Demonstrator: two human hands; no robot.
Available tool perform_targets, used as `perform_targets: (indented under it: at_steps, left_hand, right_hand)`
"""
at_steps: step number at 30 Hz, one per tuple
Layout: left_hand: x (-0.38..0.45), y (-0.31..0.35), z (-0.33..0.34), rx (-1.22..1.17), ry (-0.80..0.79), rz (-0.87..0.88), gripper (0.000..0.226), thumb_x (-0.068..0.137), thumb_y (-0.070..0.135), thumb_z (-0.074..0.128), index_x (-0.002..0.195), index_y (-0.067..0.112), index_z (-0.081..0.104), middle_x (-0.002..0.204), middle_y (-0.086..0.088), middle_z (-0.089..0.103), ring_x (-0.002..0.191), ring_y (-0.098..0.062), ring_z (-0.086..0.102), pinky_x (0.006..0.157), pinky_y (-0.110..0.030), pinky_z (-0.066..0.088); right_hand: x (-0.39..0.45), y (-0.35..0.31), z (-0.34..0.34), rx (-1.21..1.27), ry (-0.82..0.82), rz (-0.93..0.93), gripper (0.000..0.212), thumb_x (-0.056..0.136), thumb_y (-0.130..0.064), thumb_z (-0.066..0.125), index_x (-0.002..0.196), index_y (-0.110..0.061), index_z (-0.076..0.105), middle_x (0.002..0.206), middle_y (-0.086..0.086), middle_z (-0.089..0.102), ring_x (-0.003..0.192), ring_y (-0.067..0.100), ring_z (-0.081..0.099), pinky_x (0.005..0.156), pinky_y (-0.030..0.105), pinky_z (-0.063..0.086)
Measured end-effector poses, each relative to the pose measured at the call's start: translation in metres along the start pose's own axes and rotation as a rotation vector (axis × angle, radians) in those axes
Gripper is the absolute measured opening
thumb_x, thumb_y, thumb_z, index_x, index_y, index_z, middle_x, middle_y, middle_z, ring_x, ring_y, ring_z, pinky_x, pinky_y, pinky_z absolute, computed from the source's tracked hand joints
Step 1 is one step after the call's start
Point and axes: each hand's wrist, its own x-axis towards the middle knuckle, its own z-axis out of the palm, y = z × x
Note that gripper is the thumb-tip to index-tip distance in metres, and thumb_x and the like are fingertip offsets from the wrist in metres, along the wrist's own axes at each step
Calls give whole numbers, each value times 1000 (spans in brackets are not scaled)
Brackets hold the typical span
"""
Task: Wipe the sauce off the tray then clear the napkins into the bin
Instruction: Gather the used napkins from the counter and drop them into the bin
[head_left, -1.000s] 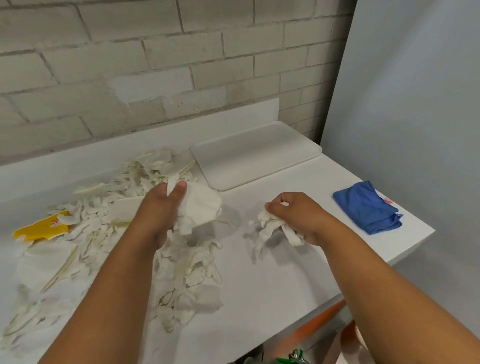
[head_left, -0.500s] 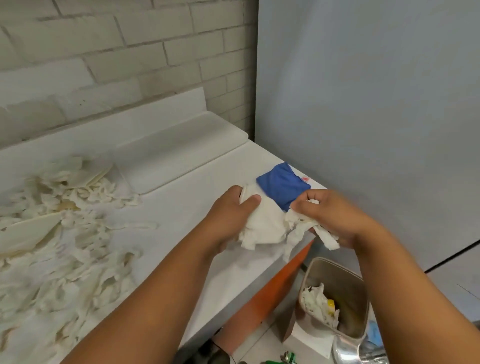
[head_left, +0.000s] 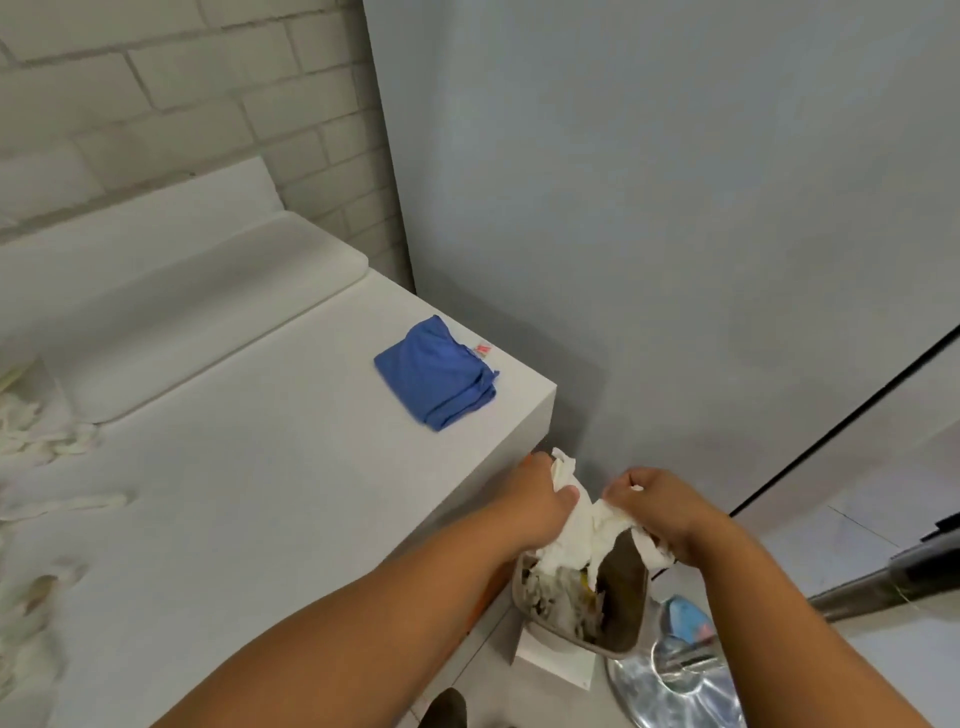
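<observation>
Head view: The left hand (head_left: 540, 499) and right hand (head_left: 662, 512) each held a closed grip on crumpled napkins (head_left: 584, 535) directly above the open bin (head_left: 621, 587) beside the surface (head_left: 270, 493). The tray (head_left: 208, 322) lay on that surface near a blue cloth (head_left: 436, 371).

Both bare forearms reach forward and down, converging above the open grey metal bin (head_left: 618, 618). Left hand (head_left: 535, 499) over the bin's near-left rim, thumb and fingers curled, clutching crumpled white paper napkins (head_left: 584, 530). Right hand (head_left: 662, 512) over the bin's right side, knuckles up, fingers pinching the same wad.
</observation>
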Motion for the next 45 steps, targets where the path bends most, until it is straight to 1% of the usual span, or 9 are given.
perform_targets:
  at_steps: [4, 8, 14, 19, 23, 28, 31, 38, 45]
  left_hand:
    - [33, -18, 30, 61, -1, -186, 56, 86, 46, 51, 135, 22, 40, 146, 0, 39, 127, -28, 45, 106, -43, 40]
    - [53, -24, 45, -4, -47, -280, 55, 92, 34, 51, 142, 16, 35, 143, -6, 44, 129, -29, 46, 107, -34, 38]
    - [76, -31, 64, -167, -161, -363, 43, 83, 43, 59, 116, 17, 53, 121, -12, 61, 110, -31, 60, 94, -44, 52]
    - [76, -25, 59, -43, -135, -322, 44, 88, 42, 56, 124, 18, 53, 126, -10, 58, 115, -30, 55, 101, -43, 46]
    - [67, -11, 48, -57, -118, -211, 36, 91, 37, 54, 125, 22, 53, 123, -6, 57, 104, -21, 56, 92, -33, 48]
    - [40, 6, 28, -76, -26, -15, 4, 86, 39, 54, 90, 39, 55, 103, -6, 66, 85, -22, 62, 82, -38, 54]
    - [6, 14, 0, -69, 40, 58, 8, 86, 34, 51, 79, 29, 52, 90, -8, 65, 82, -27, 67, 78, -48, 56]
    - [-76, -15, -80, -66, 295, 153, 13, 93, 25, 51, 84, 17, 56, 78, -3, 66, 72, -21, 67, 72, -44, 57]
    - [-151, -107, -159, 116, 662, 37, 9, 93, 27, 52, 94, 31, 60, 93, 14, 57, 79, -4, 54, 68, -13, 40]
  right_hand:
    - [32, 31, 15, 17, 20, 84, 17, 90, -21, 61, 79, -8, 62, 66, 12, 60, 44, 19, 47, 41, 22, 36]
    - [53, 49, 27, -7, 47, 132, 24, 93, -22, 56, 72, -12, 55, 59, 7, 55, 43, 20, 48, 44, 24, 40]
    - [75, 66, 31, 42, 49, 250, 30, 90, -36, 49, 96, -11, 64, 99, 15, 69, 93, 36, 66, 85, 44, 57]
    - [69, 50, 29, 30, 35, 249, 32, 78, -36, 50, 94, -13, 64, 99, 16, 65, 90, 33, 62, 83, 43, 55]
    - [54, 26, 26, 101, 62, 198, 11, 93, -22, 52, 92, -14, 60, 91, 10, 58, 78, 24, 59, 73, 41, 60]
    - [22, -13, 21, 52, 113, -36, 21, 96, -21, 52, 79, -9, 54, 72, 12, 60, 52, 21, 58, 42, 22, 46]
    - [-9, -41, 27, 0, 71, -193, 27, 98, -22, 48, 75, -9, 52, 61, 8, 56, 43, 18, 56, 37, 19, 40]
    - [-61, -102, 78, -121, -18, -503, 27, 95, -23, 47, 70, -17, 56, 54, -2, 60, 43, 11, 58, 46, 22, 44]
    - [-86, -149, 168, -393, -234, -765, 15, 93, -30, 54, 104, -32, 63, 97, -8, 66, 80, 4, 60, 79, 24, 50]
